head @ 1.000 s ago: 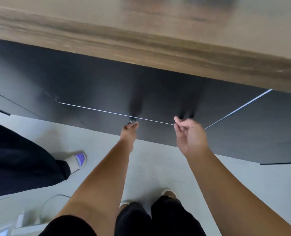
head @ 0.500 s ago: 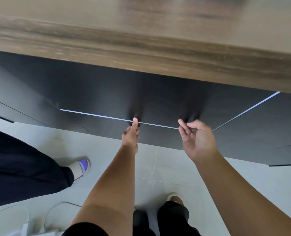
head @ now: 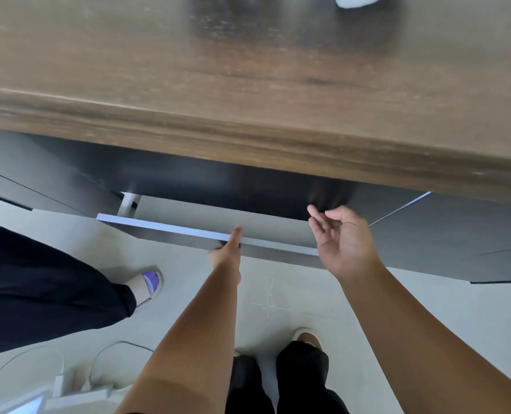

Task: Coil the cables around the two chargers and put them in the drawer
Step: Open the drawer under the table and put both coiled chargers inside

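A dark drawer (head: 170,230) under the wooden counter (head: 248,85) stands partly pulled out, with its pale grey inside showing bare. My left hand (head: 227,249) grips the drawer's top front edge, thumb on top. My right hand (head: 342,243) hovers palm up over the drawer's right end with fingers apart and nothing in it. A white cable loop (head: 354,0) peeks in on the counter at the top edge. No charger body is visible on the counter.
Another person's dark trouser leg (head: 39,288) and slipper (head: 148,283) stand on the tiled floor at the left. A white power strip with cords (head: 69,386) lies on the floor bottom left. My own feet (head: 306,339) are below the drawer.
The drawer was shut and has slid out toward me under my left hand's pull. My right hand let go of the edge and opened. The view tilted up, showing more counter.
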{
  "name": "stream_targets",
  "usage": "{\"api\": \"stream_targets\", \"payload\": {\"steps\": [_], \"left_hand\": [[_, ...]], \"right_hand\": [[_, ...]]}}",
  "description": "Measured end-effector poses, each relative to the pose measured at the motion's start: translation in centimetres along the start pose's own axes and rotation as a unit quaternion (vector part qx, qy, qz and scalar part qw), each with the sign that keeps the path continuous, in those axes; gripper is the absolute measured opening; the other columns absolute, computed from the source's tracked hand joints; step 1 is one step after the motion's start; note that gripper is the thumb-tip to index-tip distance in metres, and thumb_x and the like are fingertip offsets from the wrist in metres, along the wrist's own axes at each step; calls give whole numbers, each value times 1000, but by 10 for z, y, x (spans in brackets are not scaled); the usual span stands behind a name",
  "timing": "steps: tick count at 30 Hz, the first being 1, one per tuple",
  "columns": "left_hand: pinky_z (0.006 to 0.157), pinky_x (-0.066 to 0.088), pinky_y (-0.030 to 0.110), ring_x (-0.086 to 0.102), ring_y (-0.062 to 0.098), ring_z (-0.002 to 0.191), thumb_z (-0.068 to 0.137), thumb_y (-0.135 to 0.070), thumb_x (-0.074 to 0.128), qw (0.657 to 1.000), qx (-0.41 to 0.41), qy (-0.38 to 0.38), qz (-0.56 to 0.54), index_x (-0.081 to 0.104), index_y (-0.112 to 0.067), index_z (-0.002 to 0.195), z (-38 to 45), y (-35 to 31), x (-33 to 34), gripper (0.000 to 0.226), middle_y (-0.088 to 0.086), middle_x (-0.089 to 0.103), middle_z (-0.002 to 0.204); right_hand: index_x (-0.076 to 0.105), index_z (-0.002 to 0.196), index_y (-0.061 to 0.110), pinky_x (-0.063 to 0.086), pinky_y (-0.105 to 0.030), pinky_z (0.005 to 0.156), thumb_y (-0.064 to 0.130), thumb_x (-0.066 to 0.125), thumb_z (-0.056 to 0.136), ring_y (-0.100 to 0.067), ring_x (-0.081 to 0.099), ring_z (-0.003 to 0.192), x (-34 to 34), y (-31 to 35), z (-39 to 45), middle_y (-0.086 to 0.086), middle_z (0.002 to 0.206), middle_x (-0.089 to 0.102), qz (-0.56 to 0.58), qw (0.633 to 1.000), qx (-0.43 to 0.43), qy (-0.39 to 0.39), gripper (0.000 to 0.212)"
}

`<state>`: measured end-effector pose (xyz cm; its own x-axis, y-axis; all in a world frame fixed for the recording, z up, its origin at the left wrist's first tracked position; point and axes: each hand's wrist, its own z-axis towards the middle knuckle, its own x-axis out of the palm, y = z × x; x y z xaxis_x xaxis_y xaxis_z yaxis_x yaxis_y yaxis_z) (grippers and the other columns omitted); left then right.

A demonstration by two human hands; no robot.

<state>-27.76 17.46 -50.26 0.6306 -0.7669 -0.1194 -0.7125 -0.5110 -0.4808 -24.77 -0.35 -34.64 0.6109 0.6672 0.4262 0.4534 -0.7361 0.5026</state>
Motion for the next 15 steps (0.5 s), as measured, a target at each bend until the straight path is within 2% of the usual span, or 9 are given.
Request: {"api": "stream_targets", "payload": {"steps": [3,6,9,11,13,15], "left_hand": [[62,45,26,59,18,74,55,-55,82,1000,-8,-4,20,56,-10,115,-4,14,-18,79,4,66,86],[70,48,28,54,17,66,65,-45,82,999,-11,11,38,56,-5,112,-6,22,-31,67,3,59,76],[76,47,28,51,17,66,70,-42,81,998,-16,13,61,55,-6,109,-8,28,-37,59,3,54,71],[79,48,29,51,16,67,72,-43,79,997,-21,12,71,53,-7,113,-11,27,-39,60,2,52,73],[77,48,31,56,14,72,71,-49,74,994,-39,12,98,49,-12,117,-15,22,-41,64,0,55,80],[76,50,32,61,19,81,69,-54,69,988,-49,7,148,47,-17,120,-21,16,-45,67,2,61,96]], "right_hand": [[44,72,9,43,-33,105,-2,44,87,-24,65,110,-1,-5,1,-5,75,53,-6,1000,-1,2,19],[44,71,11,43,-32,105,-1,45,87,-24,65,110,-2,-8,2,-4,74,52,-1,1000,-2,5,20],[45,74,12,43,-33,106,-1,46,87,-23,65,109,-5,-8,3,-3,76,52,-20,1000,-5,4,18],[51,88,11,41,-33,107,-1,45,88,-23,65,110,-8,-7,2,-3,77,50,-40,999,-11,1,13],[49,122,12,42,-33,106,-1,43,90,-25,63,113,-14,-6,-3,-4,84,51,-43,999,-16,1,35],[39,139,15,43,-31,104,-1,40,90,-24,62,114,-17,-1,-11,-5,94,52,-56,998,-19,11,51]]}}
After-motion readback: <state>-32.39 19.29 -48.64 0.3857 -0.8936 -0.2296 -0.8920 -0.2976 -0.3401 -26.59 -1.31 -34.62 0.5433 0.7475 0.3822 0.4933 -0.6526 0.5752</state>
